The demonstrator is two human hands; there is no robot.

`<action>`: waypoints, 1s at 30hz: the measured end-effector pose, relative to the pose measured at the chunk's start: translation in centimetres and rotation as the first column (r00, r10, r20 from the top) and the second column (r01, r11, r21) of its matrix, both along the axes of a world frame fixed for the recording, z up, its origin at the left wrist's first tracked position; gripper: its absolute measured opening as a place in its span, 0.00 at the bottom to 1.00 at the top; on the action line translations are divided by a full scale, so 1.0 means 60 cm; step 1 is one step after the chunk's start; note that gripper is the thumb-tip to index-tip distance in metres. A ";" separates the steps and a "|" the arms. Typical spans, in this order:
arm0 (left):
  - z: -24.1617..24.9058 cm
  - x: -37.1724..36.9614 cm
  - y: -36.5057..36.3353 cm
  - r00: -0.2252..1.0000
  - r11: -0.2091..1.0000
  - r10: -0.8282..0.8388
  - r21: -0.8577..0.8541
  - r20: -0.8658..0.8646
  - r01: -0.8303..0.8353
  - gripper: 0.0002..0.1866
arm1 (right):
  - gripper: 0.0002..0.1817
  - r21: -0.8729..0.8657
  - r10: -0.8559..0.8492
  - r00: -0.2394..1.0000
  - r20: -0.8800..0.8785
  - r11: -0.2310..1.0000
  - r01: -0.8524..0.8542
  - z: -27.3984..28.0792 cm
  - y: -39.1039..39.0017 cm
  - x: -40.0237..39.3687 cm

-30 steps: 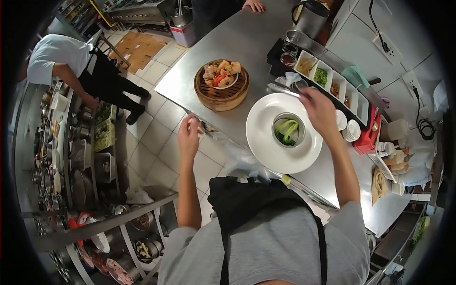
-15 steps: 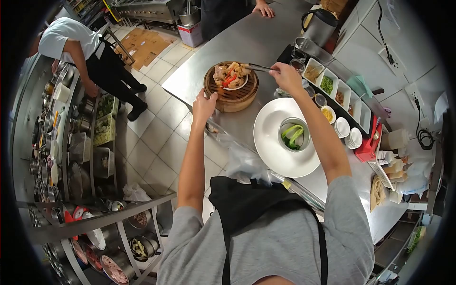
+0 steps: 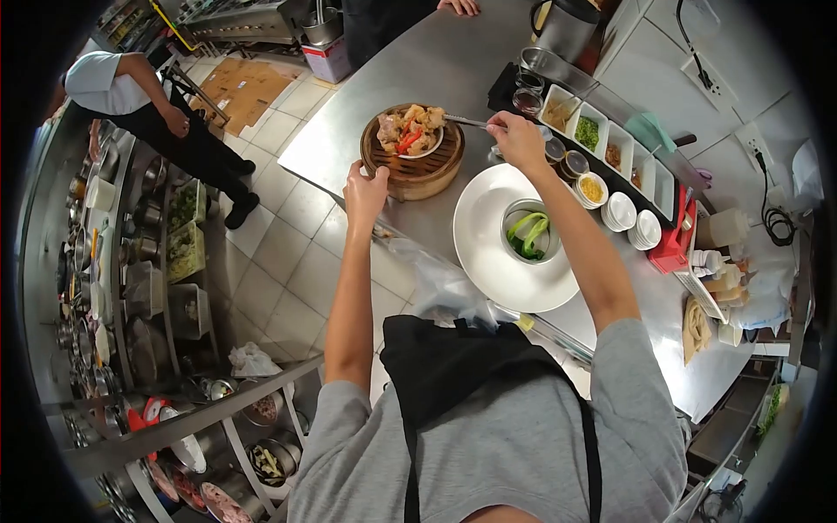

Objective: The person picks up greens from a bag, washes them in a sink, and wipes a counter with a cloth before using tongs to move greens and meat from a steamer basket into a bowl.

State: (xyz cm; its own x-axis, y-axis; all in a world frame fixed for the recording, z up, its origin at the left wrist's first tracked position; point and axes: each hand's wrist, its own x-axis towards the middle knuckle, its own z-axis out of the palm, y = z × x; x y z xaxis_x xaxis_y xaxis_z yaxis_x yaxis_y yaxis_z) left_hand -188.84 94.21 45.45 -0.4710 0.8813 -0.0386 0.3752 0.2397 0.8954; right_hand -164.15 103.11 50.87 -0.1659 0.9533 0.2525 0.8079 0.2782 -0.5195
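A round bamboo steamer [image 3: 427,181] sits on the steel counter, with a small white bowl [image 3: 433,150] in it. Chunks of meat and red pepper strips [image 3: 408,139] fill that bowl. My left hand [image 3: 364,187] is closed on the steamer's near left rim. In my right hand [image 3: 517,139] is a slim metal utensil, apparently tongs [image 3: 466,120], its tip at the right edge of the food. Nearer me lies a wide white plate [image 3: 478,253]. On it stands a metal ring [image 3: 551,246] around green leafy vegetable pieces [image 3: 528,235].
Along the wall run condiment trays [image 3: 588,132], small white bowls [image 3: 645,228] and a red container [image 3: 676,240]. A metal jug [image 3: 567,30] stands at the far end. A person [image 3: 157,113] stands by the left shelves; another person's hand [image 3: 459,6] rests on the counter's far edge.
The whole view has shifted slightly, moving the counter up and left. The person at left has straightened somewhat. My hands keep their holds on the steamer and the tongs.
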 end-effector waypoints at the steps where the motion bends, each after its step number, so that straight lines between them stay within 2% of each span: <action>1: -0.003 0.003 0.001 1.000 1.000 -0.002 0.020 0.008 0.001 0.29 | 0.09 0.000 -0.003 1.000 -0.015 1.000 0.003 -0.002 -0.002 0.001; 6: 0.003 0.007 0.000 1.000 1.000 -0.001 -0.009 0.018 0.002 0.31 | 0.09 -0.020 0.007 0.995 -0.101 1.000 -0.009 -0.024 0.013 -0.008; 10: 0.012 0.013 -0.006 0.998 1.000 -0.002 0.003 0.070 0.002 0.31 | 0.11 0.023 -0.014 0.998 -0.056 1.000 0.015 -0.018 0.010 -0.020; 12: 0.016 0.017 -0.003 0.998 1.000 -0.012 0.014 0.056 0.011 0.31 | 0.11 0.078 0.027 1.000 -0.008 0.997 -0.026 -0.015 0.007 -0.022; 14: 0.013 0.016 -0.008 0.999 1.000 -0.011 0.018 0.032 0.011 0.32 | 0.11 0.003 0.020 1.000 0.013 1.000 -0.020 -0.011 0.007 -0.023; 16: 0.005 0.011 -0.004 0.999 0.999 -0.023 0.026 0.032 0.023 0.32 | 0.10 0.103 0.075 0.993 0.091 0.991 -0.084 -0.006 0.007 -0.029; 17: 0.003 0.009 -0.004 0.999 0.999 -0.029 0.030 0.042 0.027 0.32 | 0.10 0.099 0.080 0.993 0.088 0.991 -0.088 -0.006 0.006 -0.030; 19: -0.004 0.007 -0.004 0.998 0.999 -0.024 0.025 0.058 0.023 0.33 | 0.08 0.264 0.081 0.982 0.171 0.956 -0.124 -0.008 0.001 -0.030; 20: -0.004 0.007 -0.005 0.996 0.999 -0.033 0.037 0.080 0.030 0.33 | 0.08 0.257 0.090 0.981 0.173 0.957 -0.133 -0.015 0.000 -0.028; 26: 0.005 0.012 -0.022 0.988 0.997 -0.032 0.072 0.148 0.021 0.34 | 0.06 0.218 -0.027 0.999 -0.041 0.975 0.036 -0.036 -0.007 -0.018; 27: 0.006 0.012 -0.023 0.990 0.997 -0.030 0.074 0.141 0.020 0.36 | 0.06 0.272 -0.011 0.997 -0.077 0.962 0.031 -0.041 -0.007 -0.017; 30: 0.010 0.011 -0.024 0.988 0.999 -0.010 0.048 0.154 0.003 0.37 | 0.06 0.291 -0.021 0.996 -0.088 0.956 0.046 -0.044 -0.009 -0.012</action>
